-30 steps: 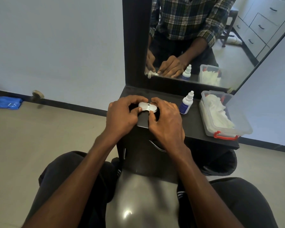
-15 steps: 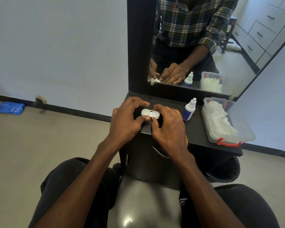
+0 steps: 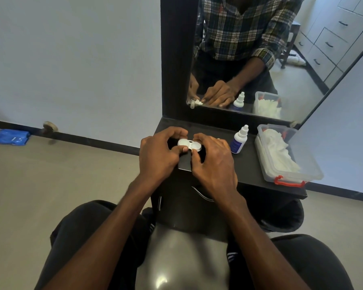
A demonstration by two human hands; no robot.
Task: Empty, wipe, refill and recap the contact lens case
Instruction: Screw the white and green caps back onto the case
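A white contact lens case [image 3: 189, 144] with two round caps sits at the left front of the black shelf [image 3: 249, 164]. My left hand [image 3: 158, 152] grips its left cap, thumb against the near side and fingers curled over the far side. The right cap is held by my right hand [image 3: 213, 162], thumb and fingers curled round it. A small white dropper bottle [image 3: 239, 140] with a blue label stands upright just right of my right hand.
A clear plastic box [image 3: 289, 155] with red latches holds white tissues at the shelf's right end. A mirror [image 3: 260, 59] rises behind the shelf. A blue packet [image 3: 12, 137] lies on the floor by the wall at far left. My knees are below the shelf.
Both hands stay on the lens case in the same spot on the shelf. My right thumb has shifted slightly on the right cap.
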